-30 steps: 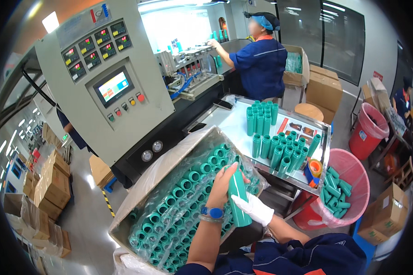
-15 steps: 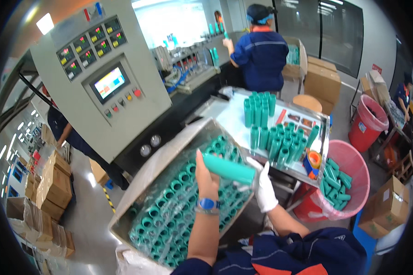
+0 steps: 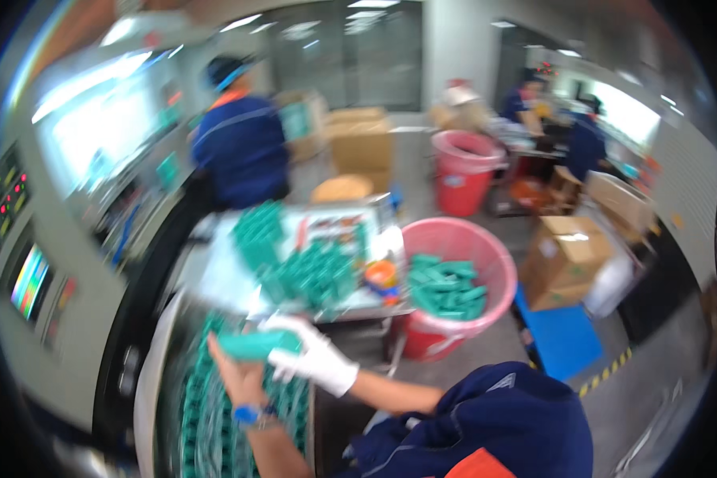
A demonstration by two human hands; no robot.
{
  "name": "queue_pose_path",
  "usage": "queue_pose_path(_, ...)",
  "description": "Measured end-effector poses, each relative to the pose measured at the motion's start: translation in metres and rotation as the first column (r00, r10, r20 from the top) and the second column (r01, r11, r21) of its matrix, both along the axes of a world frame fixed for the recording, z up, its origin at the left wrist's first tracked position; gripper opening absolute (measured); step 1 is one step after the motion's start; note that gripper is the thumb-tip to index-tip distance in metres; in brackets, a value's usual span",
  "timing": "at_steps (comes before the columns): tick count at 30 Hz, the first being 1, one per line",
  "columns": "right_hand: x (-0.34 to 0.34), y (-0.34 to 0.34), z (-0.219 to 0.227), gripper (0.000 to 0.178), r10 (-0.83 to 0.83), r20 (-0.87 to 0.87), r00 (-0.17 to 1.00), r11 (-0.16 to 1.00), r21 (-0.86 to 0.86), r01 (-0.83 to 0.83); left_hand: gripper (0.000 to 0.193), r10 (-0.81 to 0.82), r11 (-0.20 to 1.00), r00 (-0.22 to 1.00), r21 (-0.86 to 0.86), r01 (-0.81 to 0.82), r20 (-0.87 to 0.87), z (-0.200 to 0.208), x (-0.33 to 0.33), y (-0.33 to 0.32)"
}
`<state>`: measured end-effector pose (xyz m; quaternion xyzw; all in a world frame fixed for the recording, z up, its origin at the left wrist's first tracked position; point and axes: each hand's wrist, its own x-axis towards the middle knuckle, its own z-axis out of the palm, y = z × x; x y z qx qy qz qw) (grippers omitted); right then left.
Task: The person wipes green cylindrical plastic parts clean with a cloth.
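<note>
Over the carton, a green plastic tube [image 3: 247, 345] lies almost level between my two hands. My bare left hand [image 3: 237, 373], with a blue watch [image 3: 248, 414] on its wrist, is closed round the tube's left part. My right hand [image 3: 317, 357], in a white glove, has its fingers on the right end of the same tube. Beneath them stands the open carton [image 3: 145, 406], lined with clear plastic and packed with upright green tubes [image 3: 195, 410]. Motion blurs the view, so fine detail on the tube cannot be made out.
A metal-edged table [image 3: 207, 275] beyond my hands carries clusters of green tubes [image 3: 315, 275] and an orange-and-blue tape roll [image 3: 382, 279]. Right of it, a red bin [image 3: 430, 341] holds loose tubes. A machine panel [image 3: 72, 319] stands left. A co-worker [image 3: 243, 151] works behind the table.
My view has swung right, so the table, bin and carton sit further left. My gloved right hand has moved from beside the tube's end onto it; my left hand keeps its hold.
</note>
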<state>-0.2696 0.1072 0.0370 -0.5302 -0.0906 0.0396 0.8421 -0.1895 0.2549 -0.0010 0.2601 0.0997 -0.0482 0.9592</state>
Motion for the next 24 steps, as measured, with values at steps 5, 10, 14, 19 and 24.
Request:
queue_pose_path(5, -0.019, -0.050, 0.010, 0.052, -0.157, 0.064, 0.985, 0.987, 0.050, 0.154, 0.056, -0.143, 0.980, 0.986, -0.150, 0.128, -0.091, -0.009, -0.001, -0.076)
queue_pose_path(10, -0.031, -0.075, 0.008, 0.042, -0.318, 0.073, 0.945, 0.948, 0.050, 0.315, 0.054, -0.238, 0.963, 0.962, -0.162, 0.215, -0.135, -0.006, -0.009, -0.119)
queue_pose_path(14, -0.029, -0.079, 0.011, 0.035, -0.400, 0.115, 0.909, 0.916, 0.019, 0.400, 0.053, -0.201, 0.975, 0.972, -0.125, 0.186, -0.123, 0.012, -0.016, -0.128)
queue_pose_path(19, -0.012, -0.079, 0.007, 0.038, -0.368, 0.131, 0.920, 0.925, 0.146, 0.349, 0.050, 0.001, 0.998, 0.999, -0.064, -0.003, -0.032, 0.018, -0.017, -0.114)
queue_pose_path(24, 0.018, -0.070, -0.014, 0.036, -0.506, 0.253, 0.825, 0.813, -0.182, 0.554, 0.056, 0.189, 0.982, 0.979, -0.043, -0.186, 0.083, 0.012, -0.015, -0.087)
